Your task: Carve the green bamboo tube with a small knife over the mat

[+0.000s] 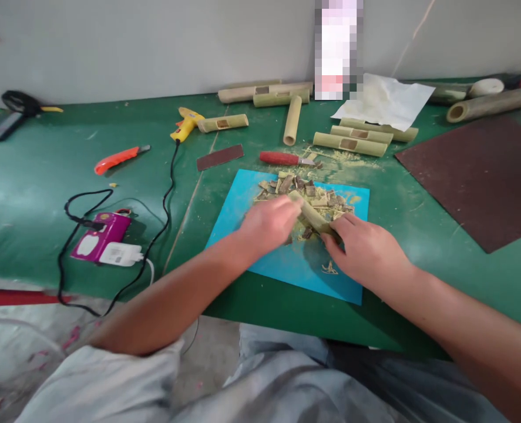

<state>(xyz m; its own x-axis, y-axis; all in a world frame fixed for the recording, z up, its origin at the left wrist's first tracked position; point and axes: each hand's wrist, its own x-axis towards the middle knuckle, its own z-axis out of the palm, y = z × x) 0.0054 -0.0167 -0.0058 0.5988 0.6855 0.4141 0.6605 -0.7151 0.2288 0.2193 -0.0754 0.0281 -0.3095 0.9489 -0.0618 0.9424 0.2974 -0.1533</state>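
Note:
A short bamboo tube [315, 217] is held at a slant over a blue sheet [227, 217], above a pile of bamboo chips and shavings [326, 197]. My right hand [366, 247] is closed around its lower right end, thumb underneath. At the upper left end is my left hand [271, 226], slightly blurred, with its fingers curled and pressed against the tube. Whether anything else lies under those fingers is hidden. Just beyond the sheet lies a red-handled knife [282, 158], its blade pointing right among pale dust.
Several cut bamboo tubes [350, 144] lie at the back. On the left are a yellow glue gun [185, 123], an orange utility knife [117, 160] and a purple power strip [101, 238] with trailing cords. A sandpaper strip [220, 157] and large dark sheet [480, 182] flank the work.

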